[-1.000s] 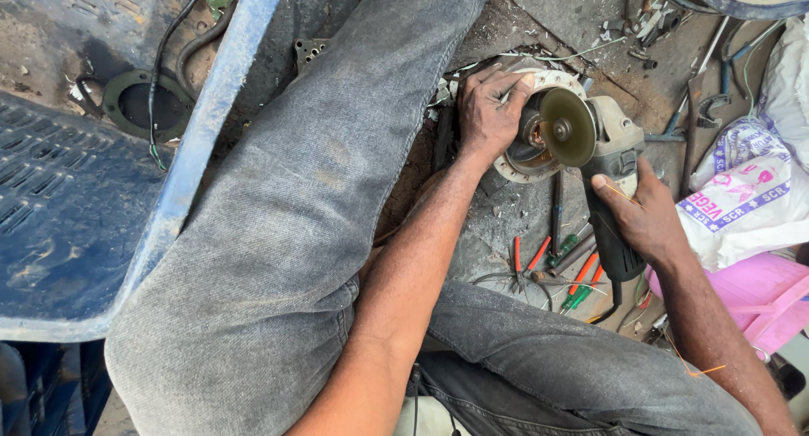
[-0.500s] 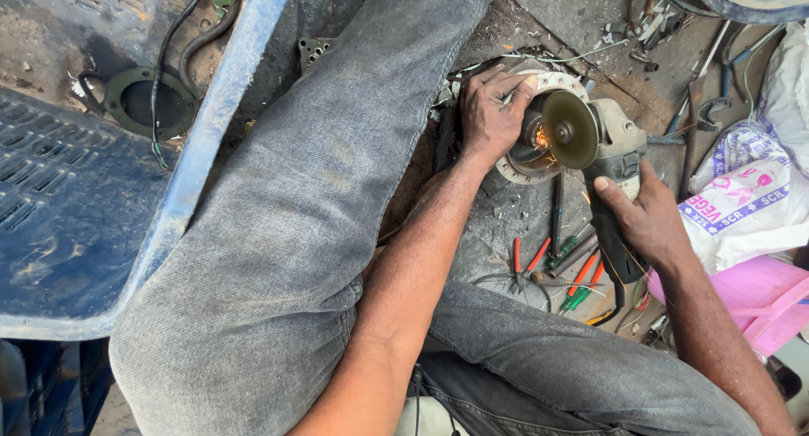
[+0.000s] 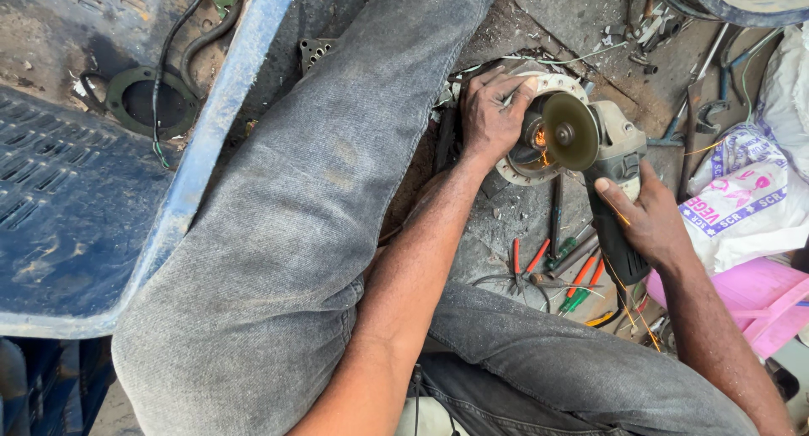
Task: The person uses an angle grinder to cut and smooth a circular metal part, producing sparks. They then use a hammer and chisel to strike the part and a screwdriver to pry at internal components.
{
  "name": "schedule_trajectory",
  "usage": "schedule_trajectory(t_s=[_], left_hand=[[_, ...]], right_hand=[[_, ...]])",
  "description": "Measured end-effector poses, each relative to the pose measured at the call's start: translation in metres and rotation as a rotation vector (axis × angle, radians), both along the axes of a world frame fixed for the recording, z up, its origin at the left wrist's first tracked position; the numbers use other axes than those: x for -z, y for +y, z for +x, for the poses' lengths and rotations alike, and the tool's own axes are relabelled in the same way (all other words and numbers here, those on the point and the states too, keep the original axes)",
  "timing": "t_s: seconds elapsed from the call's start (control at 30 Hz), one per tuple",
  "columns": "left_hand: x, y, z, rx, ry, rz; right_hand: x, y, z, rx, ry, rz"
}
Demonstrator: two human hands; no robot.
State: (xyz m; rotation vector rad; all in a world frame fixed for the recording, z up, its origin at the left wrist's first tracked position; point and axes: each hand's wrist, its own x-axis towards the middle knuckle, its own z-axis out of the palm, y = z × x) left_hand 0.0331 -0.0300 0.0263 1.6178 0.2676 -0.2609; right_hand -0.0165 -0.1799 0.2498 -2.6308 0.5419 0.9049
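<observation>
Round pale metal flanged part pinned by pressing left hand against kickback; grey-bodied angle grinder clenched by right hand, disc sparking just beside left fingers.

Between the earlier pictures and this one, very little moved. The angle grinder came slightly closer to the left hand, so its disc stood nearer to the fingers than before. Orange sparks appeared brighter at the place where the disc met the round metal part, and thin spark lines also showed lower, near the right hand. The right hand slid a little lower on the grinder body.
</observation>
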Motion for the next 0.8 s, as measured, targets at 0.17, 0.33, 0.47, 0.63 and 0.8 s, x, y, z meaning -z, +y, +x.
schedule_trajectory(t_s=[0.17, 0.33, 0.47, 0.63, 0.8], left_hand=[[0.001, 0.001, -0.001, -0.021, -0.024, -0.005], [0.001, 0.000, -0.001, -0.013, -0.021, 0.003], [0.001, 0.000, 0.000, -0.006, -0.004, 0.005], [0.001, 0.000, 0.000, 0.018, 0.012, 0.005], [0.000, -0.001, 0.000, -0.014, -0.004, 0.001]], right_hand=[[0.000, 0.002, -0.003, 0.167, 0.038, 0.029], [0.000, 0.000, 0.000, 0.086, 0.053, -0.043], [0.001, -0.002, -0.001, 0.052, 0.047, -0.048], [0.003, -0.007, -0.006, 0.088, 0.034, -0.021], [0.004, -0.012, -0.006, 0.014, 0.041, -0.036]])
